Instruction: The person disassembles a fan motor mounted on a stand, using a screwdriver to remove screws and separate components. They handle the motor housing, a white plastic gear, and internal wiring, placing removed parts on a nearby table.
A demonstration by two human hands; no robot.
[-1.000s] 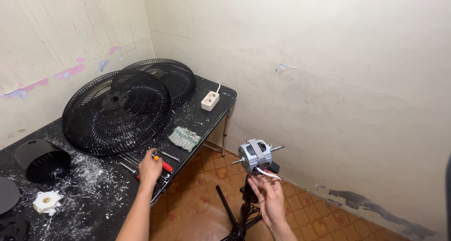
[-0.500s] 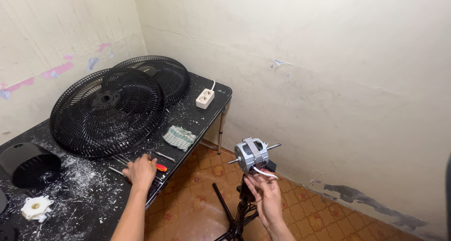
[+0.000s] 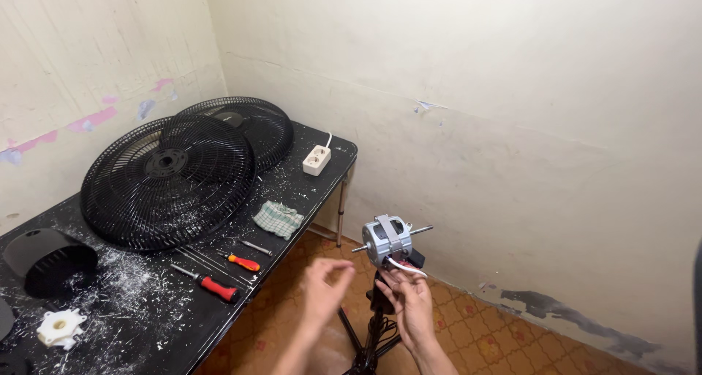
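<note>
Fan motor (image 3: pixel 387 240), right hand (image 3: pixel 409 302) pinching wires (image 3: pixel 404 267)

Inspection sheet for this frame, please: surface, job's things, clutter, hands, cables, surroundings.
Surface: black table, strewn with white debris.
Job's things: bare fan motor on a black stand.
Clutter: two fan grilles, two red-handled screwdrivers, checked cloth, white plastic part, black housing.
Hands: right hand under the motor at its wires; left hand empty, beside it.
Cables: white power strip; wires under motor.
Surroundings: stained walls, tiled floor.
</note>
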